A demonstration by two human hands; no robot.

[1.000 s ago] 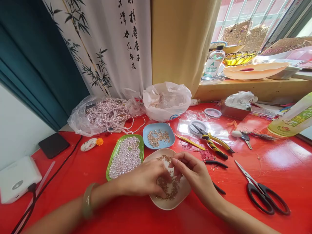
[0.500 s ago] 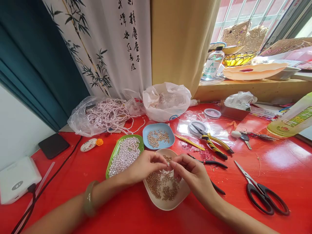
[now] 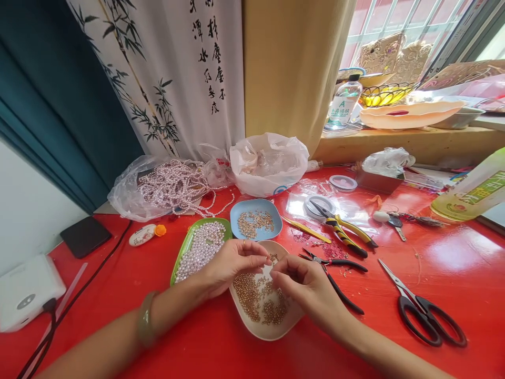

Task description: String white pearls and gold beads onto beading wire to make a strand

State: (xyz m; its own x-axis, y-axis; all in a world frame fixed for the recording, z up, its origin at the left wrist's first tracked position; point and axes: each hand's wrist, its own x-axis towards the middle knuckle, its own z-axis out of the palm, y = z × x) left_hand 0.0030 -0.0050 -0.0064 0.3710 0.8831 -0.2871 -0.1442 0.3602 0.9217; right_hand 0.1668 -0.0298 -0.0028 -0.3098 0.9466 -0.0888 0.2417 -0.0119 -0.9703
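My left hand [image 3: 240, 264] and my right hand [image 3: 302, 279] almost meet above a cream dish [image 3: 265, 332]. Small gold beads [image 3: 248, 296] lie in loose clusters inside it. Thumb and fingers of each hand are pinched together, but whatever sits between the tips is too small to name. Beyond the hands stands a blue dish [image 3: 236, 208] with gold bead pieces [image 3: 255, 223]. Partly behind my left forearm is a green tray [image 3: 176, 258] full of pale pink pearl beads [image 3: 203, 252].
Right of the dish lie black-handled pliers [image 3: 343, 263], yellow-and-black pliers [image 3: 347, 234], yellow tweezers [image 3: 307, 230] and black scissors [image 3: 422, 310]. Bead strands [image 3: 169, 184] spill from a plastic bag at the back left, beside a white bag [image 3: 268, 163]. A black cable [image 3: 100, 260] crosses the left side.
My right hand has shifted slightly left and down, uncovering more of the black-handled pliers. My left hand has moved slightly upward, its fingers still pinched. The dishes stay in place.
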